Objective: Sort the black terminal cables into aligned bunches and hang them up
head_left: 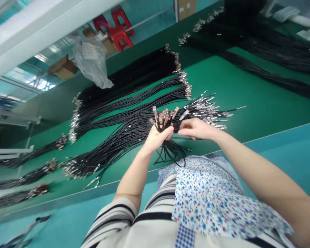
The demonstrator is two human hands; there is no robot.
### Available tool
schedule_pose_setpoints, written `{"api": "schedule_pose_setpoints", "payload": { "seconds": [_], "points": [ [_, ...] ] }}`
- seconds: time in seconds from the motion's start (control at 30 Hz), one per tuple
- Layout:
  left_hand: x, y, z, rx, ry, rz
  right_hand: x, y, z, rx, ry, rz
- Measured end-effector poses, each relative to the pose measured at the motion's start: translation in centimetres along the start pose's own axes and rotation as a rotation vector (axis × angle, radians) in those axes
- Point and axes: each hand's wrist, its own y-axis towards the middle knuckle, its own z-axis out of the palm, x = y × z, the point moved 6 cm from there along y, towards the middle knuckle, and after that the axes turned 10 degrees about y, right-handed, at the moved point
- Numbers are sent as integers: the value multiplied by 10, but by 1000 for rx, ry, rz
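Observation:
My left hand (158, 137) is wrapped round a bundle of thin black cables (167, 119), whose clear plugs with orange-brown parts stick up above the fist. The looped ends of that bundle hang below, near the table's front edge. Just to the right, my right hand (196, 128) is closed, thumb and fingers drawn together; what lies between them is hidden. A single clear plug (184, 114) shows right above its fingers. Behind both hands a broad spread of black cables (129, 132) lies on the green table, with silvery ends (206, 110) fanned out to the right.
More black cable bundles (134, 74) lie farther back, and others (23, 181) at the left. Dark cables (263, 69) cover the far right of the green table (248, 106). A plastic bag (91, 60) hangs at the back edge. Red stools (120, 34) stand beyond.

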Motion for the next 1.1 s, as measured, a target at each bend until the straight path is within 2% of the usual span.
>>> {"api": "schedule_pose_setpoints", "payload": {
  "seconds": [0.13,0.23,0.33,0.43,0.5,0.57,0.7,0.8,0.97,1.1],
  "points": [
    [1,1,4,-107,-29,-10,-95,-15,24,11,-505,198],
    [3,1,5,-145,-3,-20,-130,-20,46,82,-736,163],
    [5,-2,2,-172,17,-67,-131,-27,39,98,-861,93],
    [5,-6,-1,-184,48,-124,-120,-38,8,45,-978,0],
    [4,-8,0,-152,124,-168,-116,-43,-10,-6,-1036,-59],
    [7,-10,5,-76,247,-228,-120,-44,-18,-8,-1055,-78],
    [21,-19,10,-15,442,-383,-141,-42,-10,7,-1043,-39],
    [34,-22,15,7,567,-467,-144,-41,-2,-21,-1036,-64],
    [38,-5,29,110,731,-400,-135,-38,3,2,-1031,11],
    [45,11,26,179,722,-412,-109,-44,6,35,-955,101]
  ]
}}
